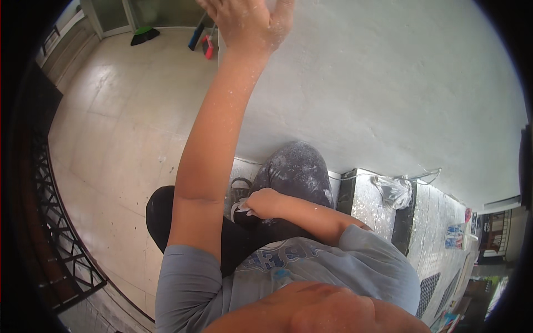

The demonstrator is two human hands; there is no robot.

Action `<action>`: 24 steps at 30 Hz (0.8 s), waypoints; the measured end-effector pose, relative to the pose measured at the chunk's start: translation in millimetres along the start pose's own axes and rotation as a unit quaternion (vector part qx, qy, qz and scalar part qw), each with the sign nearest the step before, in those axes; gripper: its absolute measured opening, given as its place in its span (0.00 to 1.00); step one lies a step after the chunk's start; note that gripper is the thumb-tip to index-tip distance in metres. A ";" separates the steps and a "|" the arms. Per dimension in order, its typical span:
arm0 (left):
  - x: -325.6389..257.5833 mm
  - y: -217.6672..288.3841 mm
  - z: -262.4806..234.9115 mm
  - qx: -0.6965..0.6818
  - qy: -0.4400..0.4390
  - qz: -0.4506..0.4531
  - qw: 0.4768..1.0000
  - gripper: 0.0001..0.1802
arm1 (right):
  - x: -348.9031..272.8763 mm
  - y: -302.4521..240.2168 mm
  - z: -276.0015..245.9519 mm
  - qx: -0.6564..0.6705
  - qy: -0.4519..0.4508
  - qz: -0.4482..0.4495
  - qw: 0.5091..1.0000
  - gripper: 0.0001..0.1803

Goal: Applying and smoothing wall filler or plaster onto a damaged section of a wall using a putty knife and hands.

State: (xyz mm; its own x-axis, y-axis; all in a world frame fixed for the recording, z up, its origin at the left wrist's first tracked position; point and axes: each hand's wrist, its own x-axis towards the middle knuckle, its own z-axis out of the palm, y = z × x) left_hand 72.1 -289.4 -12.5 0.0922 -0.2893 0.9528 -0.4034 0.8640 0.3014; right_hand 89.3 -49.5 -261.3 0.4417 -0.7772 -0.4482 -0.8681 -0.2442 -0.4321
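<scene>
My left arm reaches up to the top of the view. My left hand [248, 23] lies against or just in front of the grey plastered wall [355, 77], dusted with white powder; its fingers look stretched out, though their tips are cut off by the frame. Low down, my right hand [264, 203] is by my bent knee [297, 169], whose dark trouser leg is smeared white. Its fingers are closed around a small pale piece, too little of which shows to name. Just beyond that hand is a dark shoe [240, 190].
Right of my knee, a clear plastic bag [395, 191] lies on the white-spattered step [371, 202], near a thin cable. Farther right stands a patterned bucket [456, 236]. A green broom head [145, 35] and a red brush [207, 47] are on the tiled floor [119, 127]. Black metal railing [58, 205] edges the left.
</scene>
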 end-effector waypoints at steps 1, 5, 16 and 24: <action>1.1 1.4 2.2 0.042 -0.024 -0.013 0.999 0.57 | -1.6 -0.5 0.0 -0.009 -0.015 0.012 1.000 0.16; 0.5 -0.2 13.3 0.104 -0.008 -0.010 0.995 0.58 | -9.0 0.1 0.3 0.013 0.009 0.003 1.000 0.16; -66.2 148.7 28.7 -0.308 -0.309 0.410 0.801 0.37 | -13.0 5.6 0.8 0.034 0.066 -0.063 0.995 0.18; 8.7 23.5 -16.4 -0.132 0.028 0.276 0.952 0.43 | -18.6 -3.0 -16.9 0.080 0.001 -0.022 0.997 0.19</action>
State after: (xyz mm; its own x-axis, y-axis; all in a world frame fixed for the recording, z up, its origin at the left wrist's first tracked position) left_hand 78.3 -264.9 3.5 -0.0154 0.2551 0.9668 -0.1615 0.9536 -0.2542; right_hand 79.9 -44.1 -238.5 0.4771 -0.7696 -0.4244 -0.8012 -0.1825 -0.5699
